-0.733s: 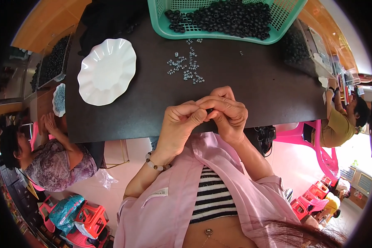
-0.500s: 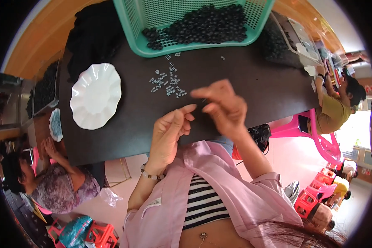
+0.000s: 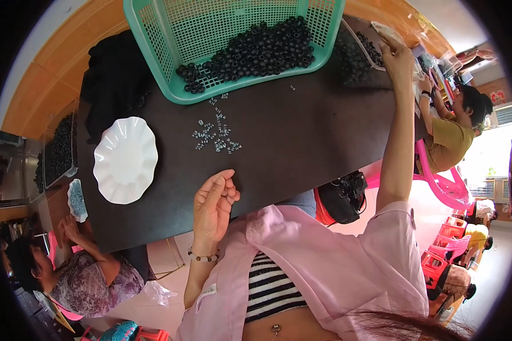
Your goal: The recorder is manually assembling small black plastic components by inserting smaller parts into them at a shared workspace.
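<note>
Left hand [image 3: 213,206] near front edge of table [image 3: 324,133], thumb against curled fingers; cannot tell whether pinching anything. Right hand [image 3: 399,59], grip unclear, is nearer clear bin [image 3: 363,65], far right corner. Silvery pieces [image 3: 223,131] lie beyond left hand.

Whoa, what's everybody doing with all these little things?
One person has their right hand stretched out to a clear box of black pieces. Their left hand is half curled over the table; I can't tell whether either holds anything. Silver bits lie loose between a white plate and a green basket of more black pieces. Other people sit nearby.
</note>
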Available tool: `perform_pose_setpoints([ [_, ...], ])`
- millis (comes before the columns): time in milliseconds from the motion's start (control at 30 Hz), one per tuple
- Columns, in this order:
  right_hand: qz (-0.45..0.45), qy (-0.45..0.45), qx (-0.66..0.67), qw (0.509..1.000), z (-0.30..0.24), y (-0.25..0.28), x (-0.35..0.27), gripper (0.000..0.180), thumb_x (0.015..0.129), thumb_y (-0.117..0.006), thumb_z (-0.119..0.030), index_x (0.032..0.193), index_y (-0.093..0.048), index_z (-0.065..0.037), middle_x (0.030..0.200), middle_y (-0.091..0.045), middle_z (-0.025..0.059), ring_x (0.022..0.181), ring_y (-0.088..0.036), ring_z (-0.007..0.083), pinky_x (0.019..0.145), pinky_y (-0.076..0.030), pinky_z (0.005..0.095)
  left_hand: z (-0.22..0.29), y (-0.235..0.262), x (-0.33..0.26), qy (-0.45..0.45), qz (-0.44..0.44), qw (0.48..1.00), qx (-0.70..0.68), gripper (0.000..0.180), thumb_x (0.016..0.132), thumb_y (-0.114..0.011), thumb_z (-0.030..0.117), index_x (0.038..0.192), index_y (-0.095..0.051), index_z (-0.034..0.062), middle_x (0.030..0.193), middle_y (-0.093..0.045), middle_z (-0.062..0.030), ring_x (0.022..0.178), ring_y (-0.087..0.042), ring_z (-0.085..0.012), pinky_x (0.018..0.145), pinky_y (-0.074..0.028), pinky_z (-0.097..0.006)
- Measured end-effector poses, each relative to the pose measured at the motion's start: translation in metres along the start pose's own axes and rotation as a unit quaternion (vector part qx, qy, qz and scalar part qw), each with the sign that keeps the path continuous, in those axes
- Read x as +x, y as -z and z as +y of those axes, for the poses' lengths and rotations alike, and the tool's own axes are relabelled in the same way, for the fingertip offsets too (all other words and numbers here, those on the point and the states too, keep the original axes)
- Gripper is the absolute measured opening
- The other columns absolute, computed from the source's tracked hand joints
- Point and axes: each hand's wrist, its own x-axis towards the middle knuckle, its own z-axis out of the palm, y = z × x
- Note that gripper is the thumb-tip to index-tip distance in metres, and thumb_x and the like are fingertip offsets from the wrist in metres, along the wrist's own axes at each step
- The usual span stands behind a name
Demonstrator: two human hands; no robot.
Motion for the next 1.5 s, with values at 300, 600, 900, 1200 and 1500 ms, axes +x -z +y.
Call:
perform_pose_setpoints([
  [300, -0.166, 0.028, 0.161, 0.973, -0.106, -0.052, -0.102, 0.02, 0.082, -0.07, -0.021, 0.092, -0.07, -0.004, 0.082, -0.069, 0.0113, 0.068, -0.063, 0.0157, 0.064, -0.048, 0.0282, 0.003, 0.002, 0.002, 0.008, -0.008, 1.0, 0.002, 0.023, 0.097, -0.051, 0.012, 0.11, -0.06, -0.0041, 0.085, -0.059, -0.0024, 0.074, -0.054, -0.0098, 0.068, -0.046, -0.027],
  [600, -0.234, 0.024, 0.158, 0.959, -0.117, -0.093, -0.119, 0.011, 0.077, -0.068, -0.013, 0.085, -0.07, -0.007, 0.087, -0.067, 0.0118, 0.077, -0.064, 0.0308, 0.069, -0.05, 0.0386, 0.004, 0.004, 0.0, 0.011, -0.016, 1.0, -0.001, 0.024, 0.097, -0.051, 0.015, 0.11, -0.06, -0.0038, 0.084, -0.059, -0.0023, 0.074, -0.053, -0.0104, 0.069, -0.045, -0.027],
  [900, -0.256, 0.24, 0.304, 0.886, -0.196, -0.08, -0.169, 0.009, 0.081, -0.067, -0.011, 0.087, -0.069, -0.005, 0.079, -0.063, 0.0094, 0.07, -0.062, 0.0252, 0.063, -0.05, 0.0341, 0.007, 0.006, 0.0, 0.027, -0.036, 0.999, 0.0, 0.026, 0.097, -0.051, 0.016, 0.111, -0.06, -0.0036, 0.086, -0.058, -0.003, 0.074, -0.052, -0.0106, 0.07, -0.045, -0.027],
  [1200, -0.284, 0.229, 0.314, 0.876, -0.212, -0.078, -0.176, 0.014, 0.082, -0.067, -0.013, 0.094, -0.069, -0.006, 0.079, -0.061, 0.01, 0.07, -0.061, 0.0256, 0.063, -0.049, 0.0349, 0.007, 0.009, -0.002, 0.029, -0.045, 0.999, -0.004, 0.026, 0.097, -0.051, 0.016, 0.111, -0.06, -0.0045, 0.086, -0.058, -0.0033, 0.074, -0.052, -0.0107, 0.07, -0.045, -0.028],
  [1500, -0.232, 0.257, 0.335, 0.876, -0.225, -0.114, -0.122, 0.012, 0.08, -0.063, -0.007, 0.09, -0.069, -0.005, 0.082, -0.062, 0.012, 0.083, -0.06, 0.0317, 0.073, -0.049, 0.0399, 0.007, 0.011, -0.001, 0.021, -0.045, 0.999, -0.016, 0.026, 0.096, -0.051, 0.014, 0.111, -0.06, -0.005, 0.086, -0.06, -0.0043, 0.074, -0.053, -0.0112, 0.069, -0.045, -0.028],
])
